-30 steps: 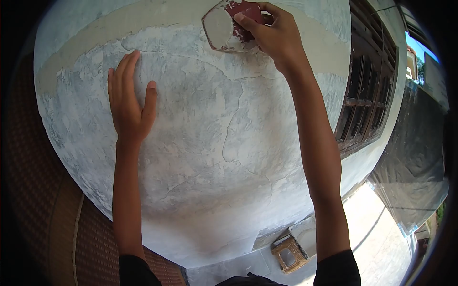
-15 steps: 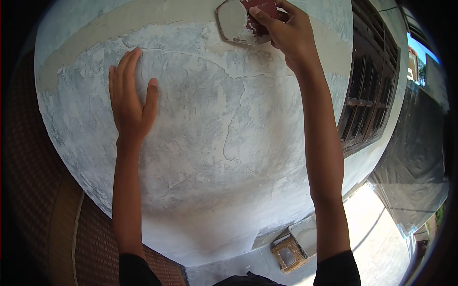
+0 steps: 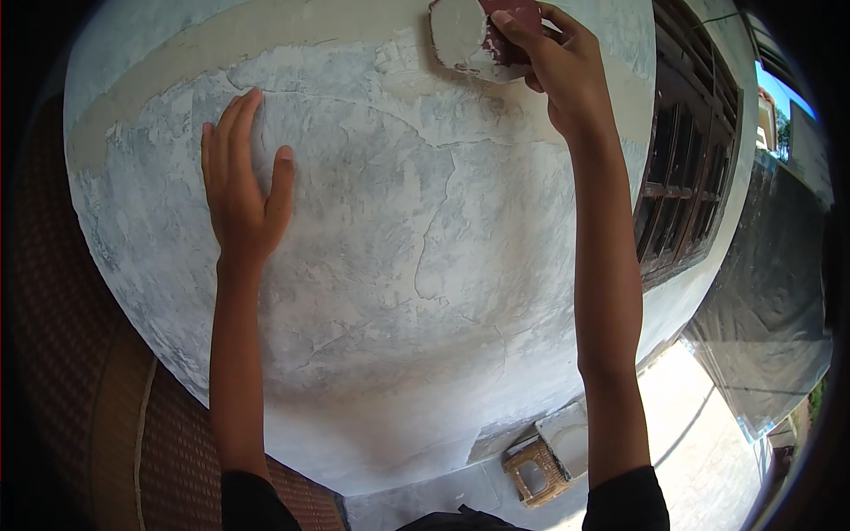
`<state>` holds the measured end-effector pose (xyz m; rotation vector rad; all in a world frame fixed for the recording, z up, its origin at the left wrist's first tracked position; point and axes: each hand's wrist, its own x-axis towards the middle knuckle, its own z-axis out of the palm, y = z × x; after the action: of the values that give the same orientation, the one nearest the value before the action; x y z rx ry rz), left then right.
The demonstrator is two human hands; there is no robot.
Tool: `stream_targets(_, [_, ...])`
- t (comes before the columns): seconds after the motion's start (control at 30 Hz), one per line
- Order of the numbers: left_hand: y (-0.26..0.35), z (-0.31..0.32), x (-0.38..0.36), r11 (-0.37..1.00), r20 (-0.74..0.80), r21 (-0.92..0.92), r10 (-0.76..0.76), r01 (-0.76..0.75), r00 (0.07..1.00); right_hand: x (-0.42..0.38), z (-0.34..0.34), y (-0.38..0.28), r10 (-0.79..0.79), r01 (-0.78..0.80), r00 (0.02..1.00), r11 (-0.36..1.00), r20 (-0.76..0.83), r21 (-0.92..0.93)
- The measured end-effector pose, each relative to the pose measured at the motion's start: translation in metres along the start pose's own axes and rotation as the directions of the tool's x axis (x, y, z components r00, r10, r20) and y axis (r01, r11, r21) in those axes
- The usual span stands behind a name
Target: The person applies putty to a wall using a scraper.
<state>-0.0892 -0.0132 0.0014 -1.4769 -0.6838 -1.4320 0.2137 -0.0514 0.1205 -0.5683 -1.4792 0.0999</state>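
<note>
My left hand [image 3: 243, 181] rests on the wall at the left, fingers pointing up and thumb spread, holding nothing. At the top, right of centre, my right hand [image 3: 567, 66] grips a dark red scraper [image 3: 518, 31]. Pale filler coats the left part of the scraper, which lies against or very close to the wall [image 3: 354, 221]. The wall is whitish grey and patchy, with thin raised lines and a beige band across its upper part.
A dark wooden window [image 3: 682, 177] is set in the wall at the right. Low down stand a wicker stool [image 3: 553, 485] and a pale tray or container [image 3: 567, 434]. Dark sheeting [image 3: 761, 301] hangs at the far right, and a woven brown panel [image 3: 53, 292] lines the left.
My right hand has moved a short way to the right, and slightly down, with the scraper. My left hand has stayed where it was.
</note>
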Motion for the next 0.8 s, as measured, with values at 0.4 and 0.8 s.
stream_targets(0.4, [-0.004,0.001,-0.001,1.0,-0.023,0.007,0.026,-0.025,0.999,0.028,-0.038,0.04,-0.088,0.1,0.992,0.987,0.093,-0.126])
stream_targets(0.8, [-0.004,0.0,-0.002,0.999,-0.036,-0.007,0.039,-0.04,0.999,0.089,0.018,-0.048,0.0,0.418,0.818,0.688,0.576,-0.594])
